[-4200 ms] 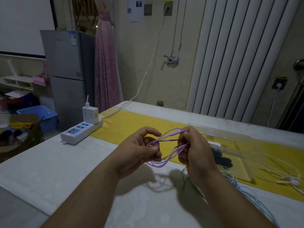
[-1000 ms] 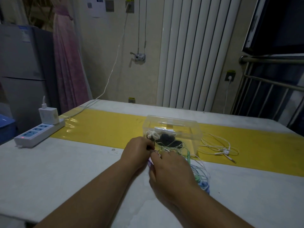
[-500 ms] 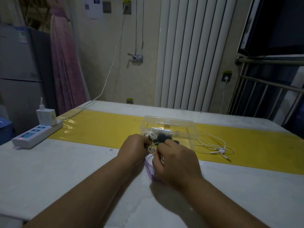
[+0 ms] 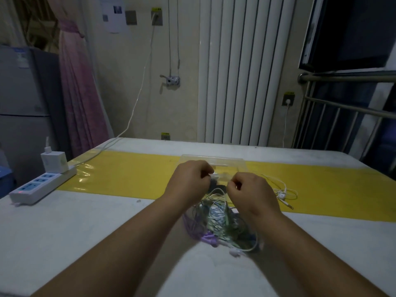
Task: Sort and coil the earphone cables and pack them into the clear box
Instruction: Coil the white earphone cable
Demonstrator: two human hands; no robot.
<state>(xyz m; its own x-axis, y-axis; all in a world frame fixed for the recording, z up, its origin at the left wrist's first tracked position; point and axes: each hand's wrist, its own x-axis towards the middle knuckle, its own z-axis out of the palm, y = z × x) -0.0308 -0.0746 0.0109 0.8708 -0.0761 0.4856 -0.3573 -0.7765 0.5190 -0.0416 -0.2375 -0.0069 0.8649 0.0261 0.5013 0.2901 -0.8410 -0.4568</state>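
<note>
A: Purple, green, pale blue and white, all knotted into one tangle of cables [image 4: 216, 221]. Lying where?
B: On the white table [image 4: 64, 221], between the two forearms, just this side of the clear box [image 4: 214, 162]. Lifted at the far end, up toward both hands.
A: And the left hand [image 4: 188, 185]?
B: Curled tight, knuckles up, pinching a strand with a small white piece at the fingertips, right in front of the box.
A: Right hand [image 4: 250, 194]?
B: Much the same: curled, thumb and forefinger pressed together on a thin cable. Too fine and blurred to say which colour.
A: Touching each other?
B: No, apart, with a small gap between, both above the far edge of the tangle.
A: Anything in that gap?
B: Something dark at the near side of the box. Cannot tell more.
A: Further out?
B: White earphones [image 4: 282, 192] loose on the yellow strip [image 4: 128, 172], just right of the box. Power strip [image 4: 40, 185] with a white charger [image 4: 53, 161] plugged in, at the left edge of the table. White radiator [image 4: 242, 71] on the wall behind.
</note>
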